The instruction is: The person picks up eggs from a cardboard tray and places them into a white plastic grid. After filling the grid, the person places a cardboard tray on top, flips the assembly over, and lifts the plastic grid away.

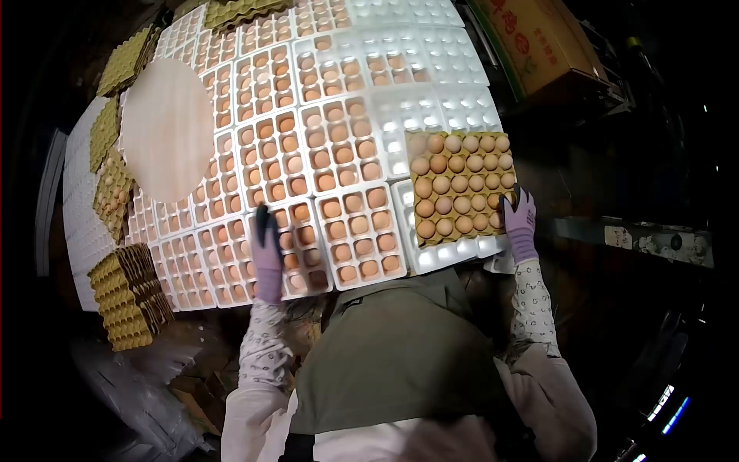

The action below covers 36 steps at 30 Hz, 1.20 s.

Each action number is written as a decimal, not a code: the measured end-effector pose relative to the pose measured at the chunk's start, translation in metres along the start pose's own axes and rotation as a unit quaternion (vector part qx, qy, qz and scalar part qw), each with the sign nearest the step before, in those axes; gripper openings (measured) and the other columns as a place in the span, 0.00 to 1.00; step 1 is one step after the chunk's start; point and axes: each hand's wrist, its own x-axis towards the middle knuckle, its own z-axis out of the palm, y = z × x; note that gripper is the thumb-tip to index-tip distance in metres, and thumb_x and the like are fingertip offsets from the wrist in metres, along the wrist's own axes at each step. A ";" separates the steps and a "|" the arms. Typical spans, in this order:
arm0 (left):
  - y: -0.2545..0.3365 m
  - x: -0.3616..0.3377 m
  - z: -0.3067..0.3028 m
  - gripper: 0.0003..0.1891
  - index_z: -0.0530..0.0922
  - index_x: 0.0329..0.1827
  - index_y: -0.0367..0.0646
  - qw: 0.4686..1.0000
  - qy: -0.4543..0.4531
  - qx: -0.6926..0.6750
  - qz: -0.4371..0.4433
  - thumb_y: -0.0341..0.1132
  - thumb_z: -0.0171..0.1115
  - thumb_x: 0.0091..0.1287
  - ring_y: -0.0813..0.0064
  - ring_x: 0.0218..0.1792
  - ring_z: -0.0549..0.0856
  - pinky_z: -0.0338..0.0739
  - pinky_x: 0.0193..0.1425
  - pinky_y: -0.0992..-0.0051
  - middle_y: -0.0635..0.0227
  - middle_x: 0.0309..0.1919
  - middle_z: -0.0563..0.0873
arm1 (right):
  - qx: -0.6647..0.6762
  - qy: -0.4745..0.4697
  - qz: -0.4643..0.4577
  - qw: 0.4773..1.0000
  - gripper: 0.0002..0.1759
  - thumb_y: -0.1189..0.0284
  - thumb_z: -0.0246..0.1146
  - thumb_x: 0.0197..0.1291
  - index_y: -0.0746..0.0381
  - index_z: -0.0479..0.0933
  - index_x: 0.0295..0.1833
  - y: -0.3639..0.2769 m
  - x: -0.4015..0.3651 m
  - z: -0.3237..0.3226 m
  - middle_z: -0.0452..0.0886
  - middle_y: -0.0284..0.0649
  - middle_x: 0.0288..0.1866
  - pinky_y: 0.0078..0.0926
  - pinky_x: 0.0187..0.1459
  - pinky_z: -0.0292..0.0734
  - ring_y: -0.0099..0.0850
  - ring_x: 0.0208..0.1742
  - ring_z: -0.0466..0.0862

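A brown pulp tray of eggs (459, 185) lies over white foam trays on the right of the table. My right hand (521, 223), in a purple glove with dark fingertips, grips this tray's right edge. My left hand (267, 250), gloved alike, is over the foam trays of eggs near the front edge, its fingers stretched forward, blurred, with nothing visible in them. Beside it is a filled foam tray (360, 235), with brown eggs in its cells.
Empty white foam trays (454, 58) are at the back right. Stacked pulp trays (127, 296) stand along the left side. A cardboard box (539, 46) is beyond the right edge, and a metal bar (654, 240) is at right. A pale oval blur covers part of the left.
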 end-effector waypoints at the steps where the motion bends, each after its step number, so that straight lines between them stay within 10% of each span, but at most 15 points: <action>1: -0.003 -0.014 0.068 0.26 0.68 0.77 0.33 0.989 -0.118 -0.075 -0.057 0.33 0.57 0.80 0.72 0.67 0.79 0.73 0.71 0.74 0.57 0.69 0.80 | 0.031 -0.032 0.034 0.998 0.31 0.57 0.66 0.69 0.63 0.72 0.72 0.029 0.016 0.009 0.77 0.56 0.68 0.46 0.70 0.71 0.53 0.68 0.76; 5: 0.012 -0.044 0.237 0.33 0.68 0.77 0.33 0.934 -0.278 -0.009 -0.222 0.45 0.64 0.77 0.72 0.67 0.79 0.74 0.68 0.73 0.59 0.68 0.82 | 0.217 -0.105 0.102 0.965 0.30 0.57 0.66 0.69 0.63 0.74 0.70 0.105 0.061 0.055 0.78 0.54 0.66 0.46 0.68 0.72 0.53 0.67 0.76; 9: 0.049 -0.064 0.248 0.36 0.77 0.69 0.47 0.895 -0.206 0.348 0.187 0.47 0.77 0.56 0.52 0.57 0.81 0.75 0.64 0.55 0.57 0.56 0.82 | 0.105 0.063 -0.115 0.986 0.24 0.60 0.70 0.64 0.63 0.80 0.59 0.029 0.042 -0.004 0.83 0.48 0.52 0.47 0.59 0.77 0.51 0.53 0.81; 12: 0.042 -0.079 0.244 0.34 0.79 0.65 0.50 0.744 -0.372 0.487 0.266 0.47 0.77 0.53 0.59 0.56 0.83 0.78 0.58 0.62 0.60 0.55 0.82 | 0.111 -0.188 -0.322 0.921 0.25 0.57 0.73 0.60 0.60 0.81 0.57 0.002 0.011 -0.021 0.83 0.41 0.53 0.43 0.57 0.75 0.41 0.52 0.82; 15: 0.039 -0.075 0.254 0.30 0.80 0.63 0.48 0.683 -0.396 0.537 0.298 0.40 0.76 0.55 0.62 0.54 0.85 0.81 0.55 0.66 0.61 0.54 0.83 | 0.030 -0.213 -0.504 0.836 0.28 0.53 0.71 0.58 0.52 0.79 0.61 -0.032 -0.009 -0.002 0.82 0.37 0.56 0.37 0.55 0.74 0.35 0.55 0.81; 18: 0.061 -0.058 0.245 0.23 0.79 0.61 0.44 0.928 -0.257 0.254 0.086 0.33 0.71 0.62 0.70 0.51 0.86 0.82 0.51 0.74 0.64 0.53 0.85 | -0.087 -0.241 -0.528 0.810 0.24 0.52 0.67 0.61 0.53 0.81 0.57 -0.052 -0.008 0.030 0.82 0.37 0.53 0.37 0.52 0.73 0.34 0.50 0.81; 20: 0.047 -0.022 0.227 0.13 0.81 0.51 0.33 0.957 -0.214 -0.086 -0.175 0.32 0.69 0.68 0.80 0.43 0.85 0.81 0.48 0.75 0.70 0.52 0.85 | 0.133 -0.325 -0.396 0.849 0.17 0.65 0.67 0.63 0.56 0.81 0.57 -0.048 0.004 0.010 0.80 0.39 0.54 0.35 0.55 0.77 0.31 0.53 0.81; 22: 0.057 -0.023 0.246 0.11 0.83 0.46 0.37 0.952 -0.237 0.124 -0.152 0.36 0.70 0.68 0.77 0.41 0.86 0.82 0.45 0.71 0.65 0.51 0.85 | 0.448 -0.357 -0.100 0.814 0.15 0.72 0.67 0.62 0.59 0.80 0.55 -0.018 0.013 -0.009 0.79 0.40 0.53 0.33 0.58 0.79 0.30 0.55 0.81; 24: 0.085 -0.046 0.277 0.21 0.77 0.54 0.49 0.781 -0.333 0.487 0.205 0.42 0.75 0.60 0.57 0.41 0.88 0.83 0.42 0.62 0.57 0.47 0.82 | 0.650 -0.377 0.060 0.657 0.15 0.76 0.68 0.59 0.63 0.78 0.53 0.010 0.030 -0.023 0.77 0.40 0.52 0.32 0.62 0.79 0.30 0.58 0.80; 26: 0.065 -0.052 0.279 0.26 0.73 0.57 0.50 0.691 -0.359 0.542 0.316 0.41 0.75 0.58 0.56 0.44 0.88 0.84 0.43 0.59 0.60 0.50 0.79 | 0.282 -0.264 -0.272 0.881 0.17 0.73 0.70 0.56 0.60 0.79 0.52 0.003 0.022 -0.021 0.77 0.42 0.52 0.34 0.57 0.80 0.40 0.54 0.82; 28: 0.083 -0.046 0.279 0.24 0.74 0.57 0.50 0.742 -0.363 0.528 0.198 0.39 0.74 0.59 0.57 0.45 0.88 0.85 0.43 0.59 0.61 0.52 0.78 | -0.019 -0.231 -0.406 0.884 0.17 0.67 0.73 0.53 0.59 0.80 0.48 -0.021 0.003 -0.009 0.78 0.42 0.51 0.39 0.54 0.81 0.46 0.51 0.82; 31: 0.084 -0.050 0.275 0.23 0.74 0.57 0.51 0.700 -0.387 0.564 0.204 0.38 0.72 0.60 0.57 0.45 0.88 0.85 0.43 0.58 0.60 0.53 0.78 | -0.067 -0.295 -0.394 0.868 0.22 0.66 0.76 0.50 0.59 0.79 0.49 -0.028 0.002 0.005 0.79 0.42 0.50 0.40 0.51 0.82 0.46 0.53 0.82; 34: 0.080 -0.047 0.276 0.22 0.75 0.60 0.52 0.710 -0.368 0.563 0.207 0.40 0.69 0.64 0.54 0.45 0.88 0.84 0.46 0.55 0.59 0.53 0.79 | 0.183 -0.260 -0.234 0.919 0.20 0.69 0.75 0.53 0.59 0.79 0.50 -0.011 0.009 -0.015 0.82 0.41 0.49 0.37 0.50 0.83 0.41 0.50 0.84; 35: 0.088 -0.045 0.275 0.21 0.75 0.60 0.53 0.750 -0.359 0.530 0.166 0.41 0.68 0.64 0.54 0.45 0.88 0.84 0.48 0.54 0.59 0.53 0.79 | 0.335 -0.261 -0.152 0.892 0.16 0.75 0.68 0.60 0.61 0.77 0.53 -0.004 0.008 -0.021 0.83 0.41 0.52 0.35 0.50 0.85 0.34 0.52 0.86; 36: 0.091 -0.046 0.275 0.21 0.75 0.61 0.53 0.785 -0.354 0.494 0.122 0.41 0.67 0.65 0.54 0.46 0.88 0.84 0.49 0.53 0.59 0.54 0.79 | 0.535 -0.384 0.106 0.745 0.18 0.76 0.66 0.62 0.63 0.76 0.57 0.005 0.013 -0.028 0.83 0.41 0.54 0.32 0.53 0.84 0.30 0.54 0.85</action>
